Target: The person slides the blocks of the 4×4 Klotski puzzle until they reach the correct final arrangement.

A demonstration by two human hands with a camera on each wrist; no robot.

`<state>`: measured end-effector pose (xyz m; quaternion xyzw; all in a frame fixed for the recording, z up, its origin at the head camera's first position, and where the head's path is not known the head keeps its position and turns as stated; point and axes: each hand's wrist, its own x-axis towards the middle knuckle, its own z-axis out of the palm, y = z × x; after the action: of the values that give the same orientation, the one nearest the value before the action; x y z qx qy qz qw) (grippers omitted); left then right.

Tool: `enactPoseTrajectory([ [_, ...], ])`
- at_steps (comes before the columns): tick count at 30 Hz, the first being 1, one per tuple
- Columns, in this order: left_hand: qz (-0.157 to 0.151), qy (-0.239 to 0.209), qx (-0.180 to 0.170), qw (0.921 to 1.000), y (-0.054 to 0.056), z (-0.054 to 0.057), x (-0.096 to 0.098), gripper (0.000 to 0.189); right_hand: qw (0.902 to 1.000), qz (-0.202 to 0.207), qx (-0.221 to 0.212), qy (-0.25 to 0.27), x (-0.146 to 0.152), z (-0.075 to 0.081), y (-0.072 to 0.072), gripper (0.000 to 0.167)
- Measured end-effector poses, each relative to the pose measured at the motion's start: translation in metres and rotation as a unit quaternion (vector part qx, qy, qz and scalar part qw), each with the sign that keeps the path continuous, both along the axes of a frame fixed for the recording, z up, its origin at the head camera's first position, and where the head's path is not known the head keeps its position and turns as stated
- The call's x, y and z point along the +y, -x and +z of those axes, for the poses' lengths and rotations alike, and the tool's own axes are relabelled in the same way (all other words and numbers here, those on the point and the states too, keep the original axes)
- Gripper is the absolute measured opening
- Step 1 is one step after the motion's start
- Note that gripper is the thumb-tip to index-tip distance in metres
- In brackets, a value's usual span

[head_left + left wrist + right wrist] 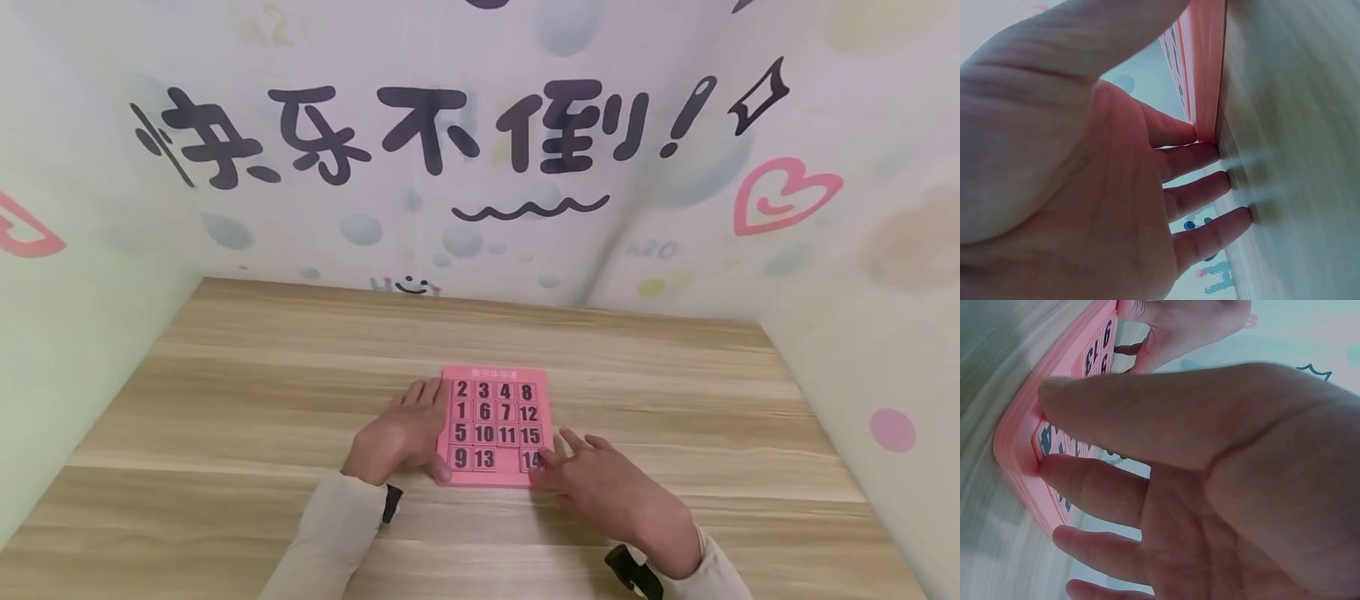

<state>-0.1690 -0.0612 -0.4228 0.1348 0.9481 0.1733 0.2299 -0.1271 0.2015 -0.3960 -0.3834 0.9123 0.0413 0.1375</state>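
Observation:
A pink number sliding puzzle (497,479) lies flat on the table, its black-numbered tiles set in rows. In the bottom row, a gap sits between the 13 tile (484,459) and the 14 tile (529,460). My left hand (405,429) rests along the puzzle's left edge, thumb at the near left corner. The left wrist view shows its fairly straight fingers (1200,194) reaching down beside the pink side wall (1207,75). My right hand (600,483) is at the near right corner, thumb and index fingertip around the 14 tile, which they partly cover.
The wood-grain table (285,350) extends around the puzzle. A printed white wall covering (420,233) with dark lettering stands along its back edge, with pale panels at both sides. Dark straps (633,571) circle both wrists by the light sleeves.

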Motion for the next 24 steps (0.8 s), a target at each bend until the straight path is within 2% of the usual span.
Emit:
enactPoseTrajectory([
  [6,0.000,-0.003,-0.002,1.0000,0.0002,0.0016,-0.0015,0.126,0.9988,0.035,0.034,-0.002,-0.0016,-0.0005,0.0001,0.037],
  [13,-0.003,0.001,-0.002,1.0000,0.0000,0.0005,0.0010,0.126,1.0000,0.002,0.009,0.002,-0.0031,-0.0006,-0.0008,0.035],
  [19,-0.003,0.008,0.001,1.0000,0.0009,-0.0005,0.0011,0.126,0.9984,0.035,0.044,-0.002,-0.0052,-0.0027,-0.0008,0.035],
  [24,-0.005,0.012,0.001,0.9999,0.0009,-0.0003,0.0002,0.126,0.9986,0.034,0.040,0.003,-0.0075,-0.0038,-0.0006,0.034],
])
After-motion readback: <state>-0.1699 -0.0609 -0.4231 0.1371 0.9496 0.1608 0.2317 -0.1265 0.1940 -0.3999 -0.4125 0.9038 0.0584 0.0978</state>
